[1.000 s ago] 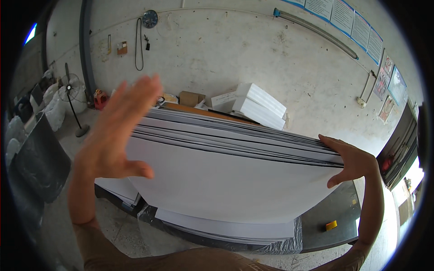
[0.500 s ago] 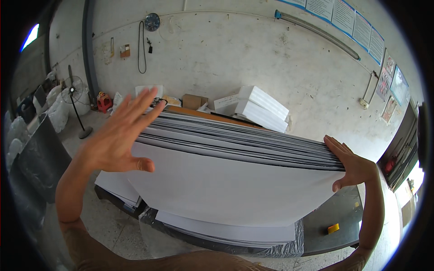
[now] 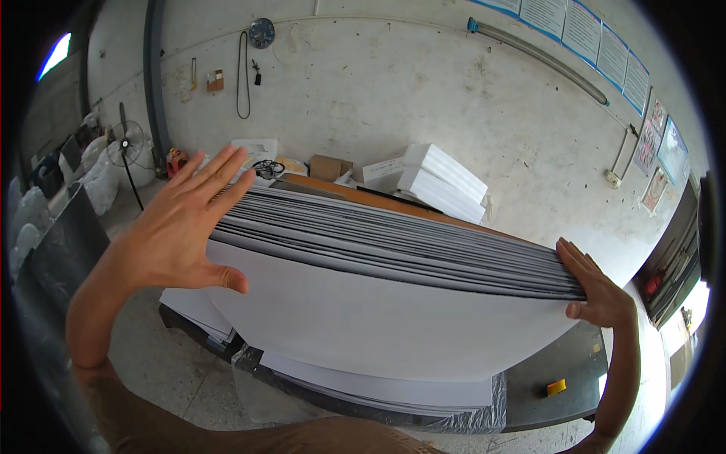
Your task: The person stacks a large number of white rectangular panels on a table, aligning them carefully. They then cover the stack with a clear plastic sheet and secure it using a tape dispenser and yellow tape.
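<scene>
A thick stack of large white sheets with dark edges (image 3: 378, 318) stands on its long side in front of me, its layered top edge running from left to right. At its left end is my left hand (image 3: 185, 227), open with fingers spread and thumb apart; whether the palm touches the sheets cannot be made out. Against the right end lies my right hand (image 3: 597, 287), fingers stretched out along the edges and thumb at the front face. Below the stack, more flat white sheets (image 3: 378, 384) lie on clear plastic film (image 3: 495, 405) on the dark table (image 3: 529, 378).
A yellow object (image 3: 556, 387) lies on the table's right part. Behind the stack are white foam blocks (image 3: 442, 181) and a cardboard box (image 3: 330, 167). A standing fan (image 3: 126, 144) and plastic bags (image 3: 102, 181) are at the far left. More white sheets (image 3: 198, 312) lie at the left.
My left hand has shifted a little left, and my right hand slightly right and down. The stack's top edge now sits lower at the right and reaches further at both ends.
</scene>
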`<act>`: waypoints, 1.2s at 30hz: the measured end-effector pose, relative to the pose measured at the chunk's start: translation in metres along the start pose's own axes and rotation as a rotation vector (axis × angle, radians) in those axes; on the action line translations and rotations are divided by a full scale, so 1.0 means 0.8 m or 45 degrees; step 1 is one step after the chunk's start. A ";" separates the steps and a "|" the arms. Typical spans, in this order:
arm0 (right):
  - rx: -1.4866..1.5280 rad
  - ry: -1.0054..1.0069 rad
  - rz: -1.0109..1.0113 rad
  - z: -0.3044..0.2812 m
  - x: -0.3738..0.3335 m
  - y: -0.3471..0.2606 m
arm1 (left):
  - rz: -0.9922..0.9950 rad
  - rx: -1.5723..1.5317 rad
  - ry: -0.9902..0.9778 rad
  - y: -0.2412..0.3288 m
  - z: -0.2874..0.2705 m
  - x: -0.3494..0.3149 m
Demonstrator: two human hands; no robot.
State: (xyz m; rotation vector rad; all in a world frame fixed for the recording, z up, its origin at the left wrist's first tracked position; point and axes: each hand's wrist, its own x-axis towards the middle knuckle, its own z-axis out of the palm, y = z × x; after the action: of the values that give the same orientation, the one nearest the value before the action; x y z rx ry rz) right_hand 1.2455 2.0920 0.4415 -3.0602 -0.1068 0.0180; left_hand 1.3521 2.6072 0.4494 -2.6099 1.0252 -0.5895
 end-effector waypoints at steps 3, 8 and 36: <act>-0.038 -0.007 0.014 -0.008 -0.002 -0.006 | -0.023 -0.059 0.036 0.002 0.028 -0.023; -0.024 -0.025 0.056 -0.006 0.006 0.003 | -0.097 -0.070 0.049 -0.012 0.013 -0.036; 2.334 1.435 -0.105 0.262 -0.015 0.101 | -0.284 -2.532 0.754 0.017 0.363 -0.096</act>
State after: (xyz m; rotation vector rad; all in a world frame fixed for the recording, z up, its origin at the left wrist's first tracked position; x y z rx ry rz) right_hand 1.2364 2.0275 0.2265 -0.9612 -0.0594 -0.9337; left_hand 1.4279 2.6810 0.1680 -4.3271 2.3330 -0.3529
